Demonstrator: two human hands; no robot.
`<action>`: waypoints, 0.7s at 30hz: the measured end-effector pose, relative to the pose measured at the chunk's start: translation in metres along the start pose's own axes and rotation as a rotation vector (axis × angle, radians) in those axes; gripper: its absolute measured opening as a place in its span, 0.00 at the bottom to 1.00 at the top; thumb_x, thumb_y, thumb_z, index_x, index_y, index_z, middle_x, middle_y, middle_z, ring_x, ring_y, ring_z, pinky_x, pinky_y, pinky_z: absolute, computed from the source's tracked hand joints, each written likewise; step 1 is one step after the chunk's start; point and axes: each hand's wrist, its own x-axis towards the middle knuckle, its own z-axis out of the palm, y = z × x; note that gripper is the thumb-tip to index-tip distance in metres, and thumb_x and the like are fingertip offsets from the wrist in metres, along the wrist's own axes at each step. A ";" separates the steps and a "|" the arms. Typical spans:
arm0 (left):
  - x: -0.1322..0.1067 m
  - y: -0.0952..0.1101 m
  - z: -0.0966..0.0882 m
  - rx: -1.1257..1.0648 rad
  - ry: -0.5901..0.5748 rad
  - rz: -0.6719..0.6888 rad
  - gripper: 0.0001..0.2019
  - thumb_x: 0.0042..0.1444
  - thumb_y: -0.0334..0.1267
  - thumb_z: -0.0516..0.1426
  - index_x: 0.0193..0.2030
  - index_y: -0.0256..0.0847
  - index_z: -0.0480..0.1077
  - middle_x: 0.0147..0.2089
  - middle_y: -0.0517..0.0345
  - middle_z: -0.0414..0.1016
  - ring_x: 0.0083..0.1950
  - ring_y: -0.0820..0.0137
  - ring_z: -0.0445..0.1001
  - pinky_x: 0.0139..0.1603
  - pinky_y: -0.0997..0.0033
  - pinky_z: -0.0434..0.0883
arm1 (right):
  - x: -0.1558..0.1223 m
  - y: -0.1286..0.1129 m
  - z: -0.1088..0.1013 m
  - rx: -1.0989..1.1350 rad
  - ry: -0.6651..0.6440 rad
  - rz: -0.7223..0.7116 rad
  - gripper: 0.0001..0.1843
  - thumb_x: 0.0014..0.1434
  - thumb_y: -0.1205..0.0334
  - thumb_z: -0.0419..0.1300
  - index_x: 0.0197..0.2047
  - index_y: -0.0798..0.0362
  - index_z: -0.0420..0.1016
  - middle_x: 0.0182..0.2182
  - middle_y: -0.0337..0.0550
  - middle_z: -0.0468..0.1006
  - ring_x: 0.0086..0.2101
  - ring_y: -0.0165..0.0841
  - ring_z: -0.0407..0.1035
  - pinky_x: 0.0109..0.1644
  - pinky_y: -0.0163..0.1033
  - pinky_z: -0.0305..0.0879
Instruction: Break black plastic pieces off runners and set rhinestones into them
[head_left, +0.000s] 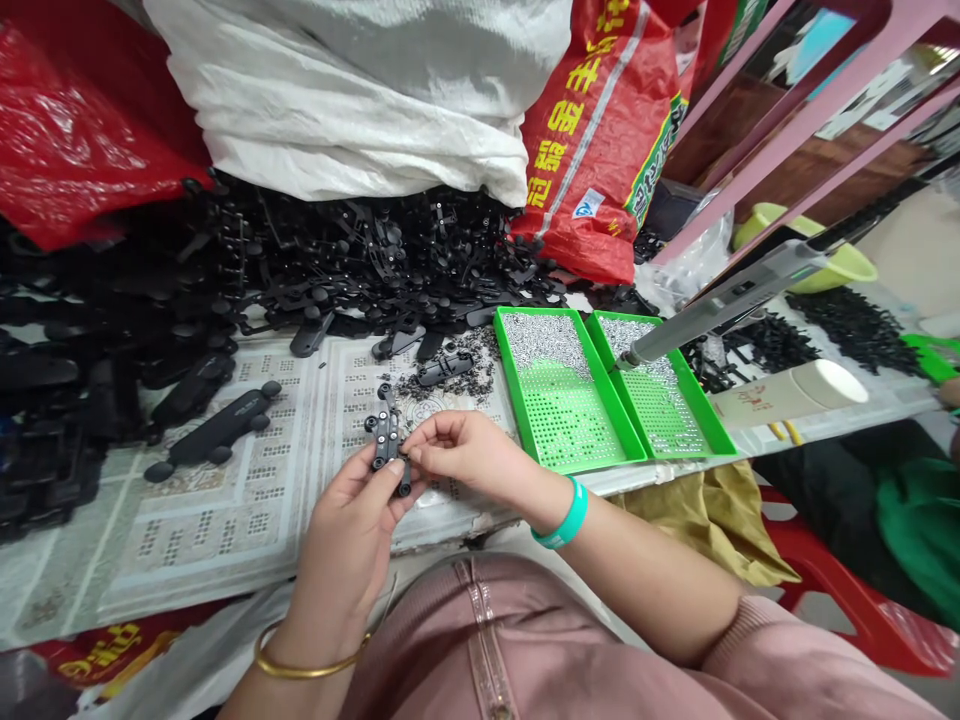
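Head view: a black bracket (387,437) is held by the left hand (358,515); at its side the right hand (469,455) is pinched, on what cannot be told. If loosely gripped, the bracket could be dropped among loose bits (484,375) beyond the fingers.

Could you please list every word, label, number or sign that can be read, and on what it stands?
Nothing can be quoted with certainty.
Right-hand red bag: large yellow and smaller Chinese characters, unclear; sticker, too small.
White tube: red writing, blurred.
Left black part: pale lettering, too small.
Wristband: pale marking, too small.
Grey tool: label, blurred.
Low red bag: yellow lettering, unclear.
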 end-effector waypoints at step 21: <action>0.000 -0.004 0.003 -0.064 -0.036 -0.135 0.09 0.44 0.28 0.61 0.35 0.36 0.73 0.34 0.58 0.75 0.33 0.75 0.73 0.35 0.72 0.75 | -0.014 0.024 -0.011 -0.626 0.182 -0.646 0.06 0.56 0.65 0.59 0.34 0.53 0.78 0.30 0.43 0.77 0.33 0.30 0.71 0.40 0.37 0.68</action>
